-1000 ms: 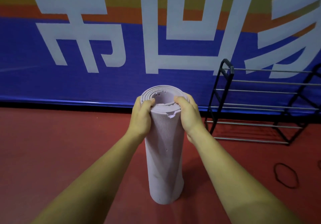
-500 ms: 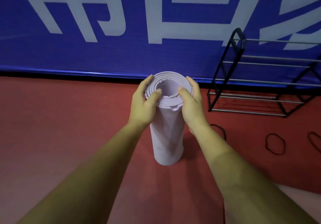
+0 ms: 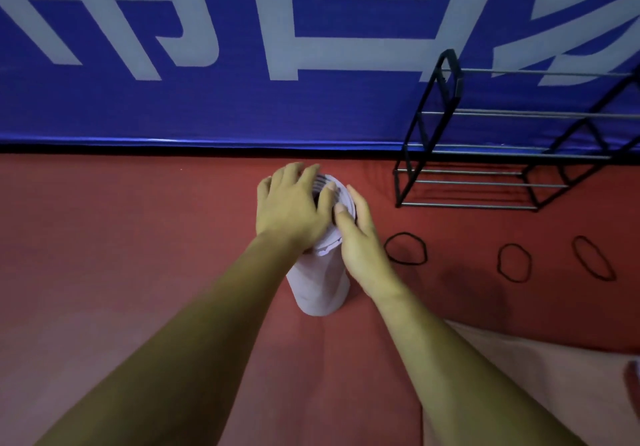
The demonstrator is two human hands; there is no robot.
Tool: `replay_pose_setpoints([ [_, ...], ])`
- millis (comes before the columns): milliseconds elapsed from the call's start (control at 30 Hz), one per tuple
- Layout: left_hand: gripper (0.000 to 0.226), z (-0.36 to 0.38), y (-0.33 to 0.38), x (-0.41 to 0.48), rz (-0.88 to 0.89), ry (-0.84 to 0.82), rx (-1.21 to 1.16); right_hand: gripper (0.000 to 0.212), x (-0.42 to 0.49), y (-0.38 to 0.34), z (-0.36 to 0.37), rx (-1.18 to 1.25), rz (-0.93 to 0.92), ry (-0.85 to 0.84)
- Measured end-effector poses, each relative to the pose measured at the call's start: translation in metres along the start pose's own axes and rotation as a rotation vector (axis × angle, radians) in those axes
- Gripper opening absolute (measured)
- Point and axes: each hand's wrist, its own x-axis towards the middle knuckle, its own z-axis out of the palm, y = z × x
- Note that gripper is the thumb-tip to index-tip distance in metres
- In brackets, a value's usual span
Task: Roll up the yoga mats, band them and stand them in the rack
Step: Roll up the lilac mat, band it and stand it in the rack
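One rolled lilac yoga mat (image 3: 320,286) upright on the red floor (image 3: 138,237), under the left hand (image 3: 294,210), flat and open on its spiral end; right hand (image 3: 363,241) pressed straight-fingered against its side. Right of that hand, three black bands (image 3: 386,249) loose on the floor; beyond them, black rack (image 3: 467,206).

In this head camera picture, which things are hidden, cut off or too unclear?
Head view, rolled mat: its top end is mostly covered by the left hand.
Head view, right hand: palm hidden against the mat.
Head view, rack: its right part is cut off by the picture's edge.
Head view, dark thing at the lower right edge: cut off and blurred, not identifiable.
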Motion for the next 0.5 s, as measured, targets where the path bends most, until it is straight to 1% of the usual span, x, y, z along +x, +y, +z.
replay_pose_setpoints([
  [100, 0.058, 0.005, 0.010, 0.007, 0.034, -0.034, -0.016, 0.041, 0.002, -0.001, -0.008, 0.025, 0.038, -0.005],
  [200, 0.051, 0.011, 0.016, 0.008, 0.034, -0.044, 0.034, 0.039, 0.006, -0.001, -0.015, 0.020, 0.051, 0.012],
  [300, 0.053, 0.011, 0.022, 0.009, 0.024, -0.082, 0.069, 0.036, 0.006, -0.003, -0.015, 0.051, 0.084, 0.010],
  [367, 0.055, 0.007, 0.022, 0.009, 0.024, -0.061, -0.030, 0.032, 0.005, -0.002, -0.013, 0.039, 0.083, 0.043],
  [433, 0.058, -0.002, 0.015, 0.013, -0.026, -0.029, -0.219, 0.031, 0.003, -0.001, -0.012, 0.021, 0.073, 0.082],
  [467, 0.061, -0.007, 0.009, 0.015, -0.077, -0.038, -0.258, 0.031, 0.002, -0.001, -0.012, 0.014, 0.071, 0.088],
  [500, 0.063, -0.009, 0.002, 0.017, -0.123, -0.065, -0.236, 0.031, 0.001, -0.001, -0.011, 0.007, 0.074, 0.088],
])
